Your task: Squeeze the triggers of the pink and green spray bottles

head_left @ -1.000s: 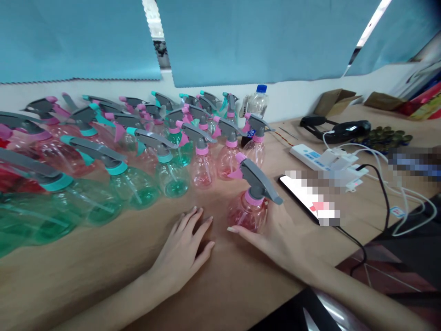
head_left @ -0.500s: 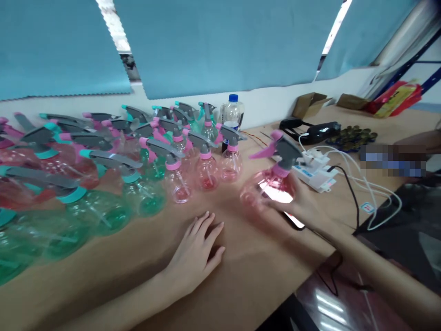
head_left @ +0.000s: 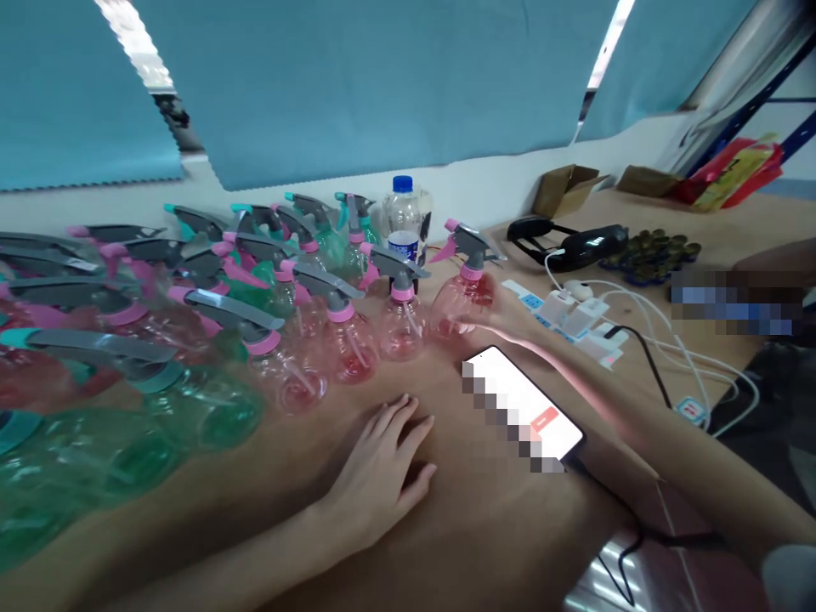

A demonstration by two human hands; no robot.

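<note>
My right hand (head_left: 494, 314) is wrapped round the clear pink body of a spray bottle (head_left: 460, 302) with a grey and pink trigger head. That bottle is upright at the right end of a row, beside another pink spray bottle (head_left: 403, 327). My left hand (head_left: 386, 459) lies flat on the brown tabletop (head_left: 472, 527), fingers spread, holding nothing. More pink bottles stand left of it, and a green spray bottle (head_left: 197, 408) is among those nearest me. Between my hands and to the right lies a phone (head_left: 541, 382) with a lit screen.
A clear bottle with a blue cap (head_left: 403, 208) stands behind the row. To the right are a power strip with chargers (head_left: 567, 314), loose cables, a black headset-like device (head_left: 586, 245), small dark round pieces (head_left: 656, 255) and an open cardboard box (head_left: 564, 191). Another person's hand (head_left: 771, 263) is at the far right.
My right hand has carried the pink spray bottle from above the phone, back and left to the row's end. The phone is now uncovered. The view has turned slightly right; my left hand stays flat.
</note>
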